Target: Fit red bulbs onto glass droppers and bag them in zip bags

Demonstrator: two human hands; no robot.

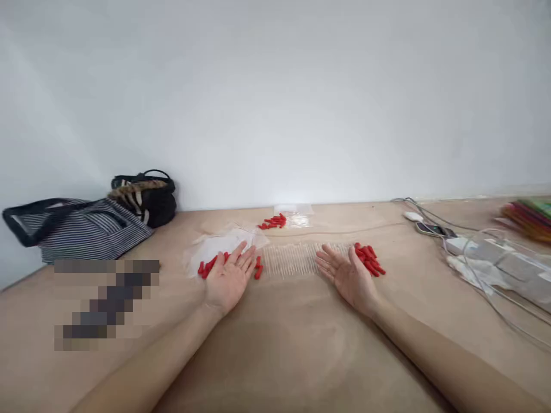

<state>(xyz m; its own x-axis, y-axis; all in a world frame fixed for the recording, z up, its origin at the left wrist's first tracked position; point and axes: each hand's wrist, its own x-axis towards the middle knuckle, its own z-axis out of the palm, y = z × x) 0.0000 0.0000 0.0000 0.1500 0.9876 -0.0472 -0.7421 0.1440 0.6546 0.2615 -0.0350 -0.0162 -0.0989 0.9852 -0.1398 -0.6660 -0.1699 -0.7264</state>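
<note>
My left hand (229,281) is palm up with its fingers spread, holding nothing. Just beyond it lie small red pieces (208,267) on and beside thin clear plastic bags (215,245). My right hand (350,279), palm also turned up and fingers stretched, is empty too. Against its far side sits a heap of red pieces (369,259), partly hidden by the fingers. Between both hands runs a row of many thin, pale clear sticks (288,261) laid side by side. Farther back is another small heap of red pieces (272,221) next to a few more clear sticks (298,220).
At the left stand a striped bag (94,229) and a black bag (161,201). A pixelated dark item (116,301) lies nearer. To the right are a phone (433,229), a white power strip (508,264) with loose cables, and a blurred colourful stack (527,221). A white wall (275,103) backs the table.
</note>
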